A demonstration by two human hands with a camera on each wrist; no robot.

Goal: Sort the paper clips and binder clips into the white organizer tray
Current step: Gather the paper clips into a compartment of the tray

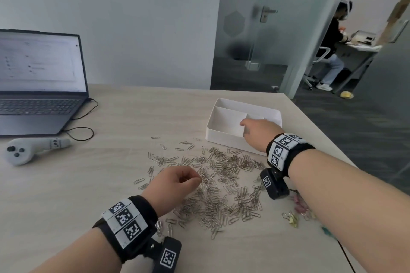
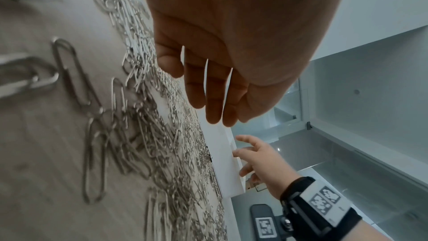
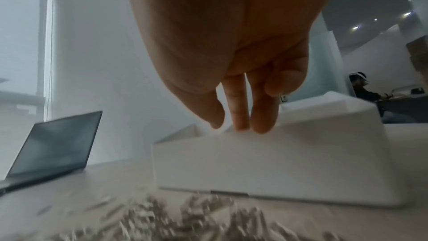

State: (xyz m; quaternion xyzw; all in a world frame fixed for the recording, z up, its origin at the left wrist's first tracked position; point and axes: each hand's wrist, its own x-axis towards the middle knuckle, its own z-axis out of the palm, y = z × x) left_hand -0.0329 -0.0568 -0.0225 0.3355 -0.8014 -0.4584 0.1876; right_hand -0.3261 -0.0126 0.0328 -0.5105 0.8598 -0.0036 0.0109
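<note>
A wide pile of silver paper clips (image 1: 221, 184) (image 2: 162, 153) (image 3: 185, 217) covers the middle of the wooden table. Behind it to the right stands the white organizer tray (image 1: 250, 104) (image 2: 228, 162) (image 3: 277, 162) with dividers, and the compartments I can see look bare. My right hand (image 1: 245, 125) (image 3: 241, 124) (image 2: 247, 153) reaches over the tray's near wall, fingers extended and spread, tips at the rim. My left hand (image 1: 196, 180) (image 2: 208, 102) hovers over the pile's left side, fingers relaxed and holding nothing. Coloured binder clips (image 1: 295, 217) lie partly hidden under my right forearm.
An open laptop (image 1: 40, 86) stands at the back left, with its black cable (image 1: 82, 133) looping beside a white controller (image 1: 28, 149). The table's right edge runs close behind the tray. A person (image 1: 332, 51) sits at a desk beyond the glass door.
</note>
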